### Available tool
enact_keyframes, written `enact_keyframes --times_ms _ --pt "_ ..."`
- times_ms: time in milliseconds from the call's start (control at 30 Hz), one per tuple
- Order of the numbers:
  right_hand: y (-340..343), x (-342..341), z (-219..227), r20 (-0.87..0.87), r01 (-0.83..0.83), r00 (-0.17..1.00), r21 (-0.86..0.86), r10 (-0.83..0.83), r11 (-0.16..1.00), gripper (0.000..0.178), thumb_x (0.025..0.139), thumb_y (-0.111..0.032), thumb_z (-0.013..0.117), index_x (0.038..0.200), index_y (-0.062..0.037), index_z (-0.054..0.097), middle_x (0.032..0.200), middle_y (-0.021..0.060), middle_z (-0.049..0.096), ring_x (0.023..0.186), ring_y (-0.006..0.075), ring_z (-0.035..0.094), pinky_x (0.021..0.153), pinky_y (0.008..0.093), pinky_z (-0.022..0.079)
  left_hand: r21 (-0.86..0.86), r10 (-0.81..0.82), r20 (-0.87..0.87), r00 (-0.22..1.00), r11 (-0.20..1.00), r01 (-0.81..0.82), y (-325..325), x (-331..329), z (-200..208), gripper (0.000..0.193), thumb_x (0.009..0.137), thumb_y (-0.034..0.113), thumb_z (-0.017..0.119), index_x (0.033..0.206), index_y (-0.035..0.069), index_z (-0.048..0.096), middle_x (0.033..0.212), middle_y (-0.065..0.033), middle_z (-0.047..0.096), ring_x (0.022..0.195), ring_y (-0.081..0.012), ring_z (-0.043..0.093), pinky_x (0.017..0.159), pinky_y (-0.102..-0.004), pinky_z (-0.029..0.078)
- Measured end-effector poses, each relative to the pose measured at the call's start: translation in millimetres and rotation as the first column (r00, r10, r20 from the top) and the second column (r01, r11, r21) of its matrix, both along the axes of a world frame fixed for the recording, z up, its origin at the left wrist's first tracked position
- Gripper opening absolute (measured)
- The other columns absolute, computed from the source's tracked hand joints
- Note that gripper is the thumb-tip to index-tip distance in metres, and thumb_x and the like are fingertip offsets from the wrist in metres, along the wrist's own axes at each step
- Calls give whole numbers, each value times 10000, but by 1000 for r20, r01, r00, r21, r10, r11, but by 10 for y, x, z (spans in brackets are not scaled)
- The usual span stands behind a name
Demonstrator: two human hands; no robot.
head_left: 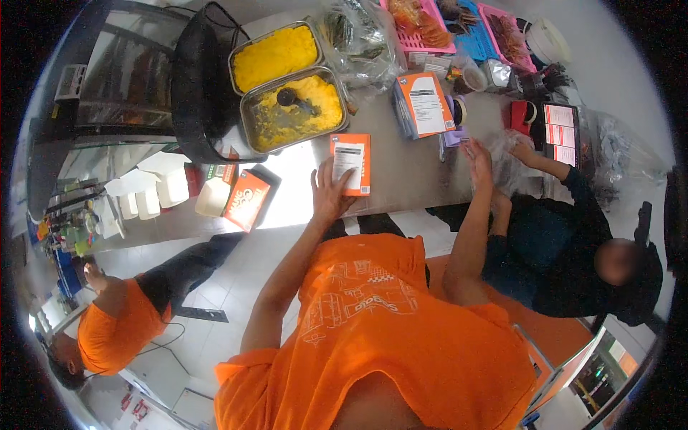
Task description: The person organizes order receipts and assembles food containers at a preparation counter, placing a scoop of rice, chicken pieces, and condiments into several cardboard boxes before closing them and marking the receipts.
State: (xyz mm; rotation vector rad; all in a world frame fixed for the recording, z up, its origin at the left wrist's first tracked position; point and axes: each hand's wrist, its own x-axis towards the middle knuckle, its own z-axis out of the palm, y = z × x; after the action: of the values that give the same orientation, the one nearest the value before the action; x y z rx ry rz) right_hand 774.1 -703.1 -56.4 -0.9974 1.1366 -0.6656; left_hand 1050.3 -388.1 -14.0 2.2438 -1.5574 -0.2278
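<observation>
My left hand [333,192] grips the near left part of an orange paper box [364,166], fingers along its side and thumb over the white printed label [349,166]. This box rests on the metal counter. My right hand [479,163] is stretched forward with its fingers extended beside a purple tape dispenser [454,136]; nothing shows in it. Just beyond the dispenser stands a stack of orange boxes [421,107], the top one bearing a similar label. Left of my left hand, an open orange-and-white food box [247,202] sits near the counter's front edge.
Two metal trays [247,136] of yellow food stand at the back left, one holding a black scoop [290,98]. Pink baskets [423,44] and a blue one line the back. A co-worker in dark clothes [545,236] reaches over a plastic bag at right; another person [118,326] stands left.
</observation>
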Motion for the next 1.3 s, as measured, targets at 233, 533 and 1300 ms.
enact_keyframes --times_ms 233,533,1300 --pt "164 -156 -272 -745 -5 637 -262 -199 965 257 845 -279 602 867 -30 658 717 79 629 608 180 608 562 312 509 89 -178 -93 980 978 186 -160 136 -5 805 627 391 793 1314 202 420 1448 -103 281 1342 -339 231 1083 -532 183" --pt "1842 1579 390 -686 -804 495 -129 533 581 422 752 -408 661 846 4 669 817 142 673 715 275 644 698 377 504 48 -286 -147 947 954 296 -100 411 42 786 609 319 794 1305 221 442 1455 -33 282 1334 -303 255 1063 -511 233" --pt "2309 2340 667 -929 -738 327 -136 174 661 1101 573 -379 832 1423 -93 193 1419 233 226 1294 380 284 999 475 351 176 405 71 912 895 -411 1471 1573 166 1003 542 394 845 1373 141 341 1251 -193 443 1158 -365 431 955 -472 359"
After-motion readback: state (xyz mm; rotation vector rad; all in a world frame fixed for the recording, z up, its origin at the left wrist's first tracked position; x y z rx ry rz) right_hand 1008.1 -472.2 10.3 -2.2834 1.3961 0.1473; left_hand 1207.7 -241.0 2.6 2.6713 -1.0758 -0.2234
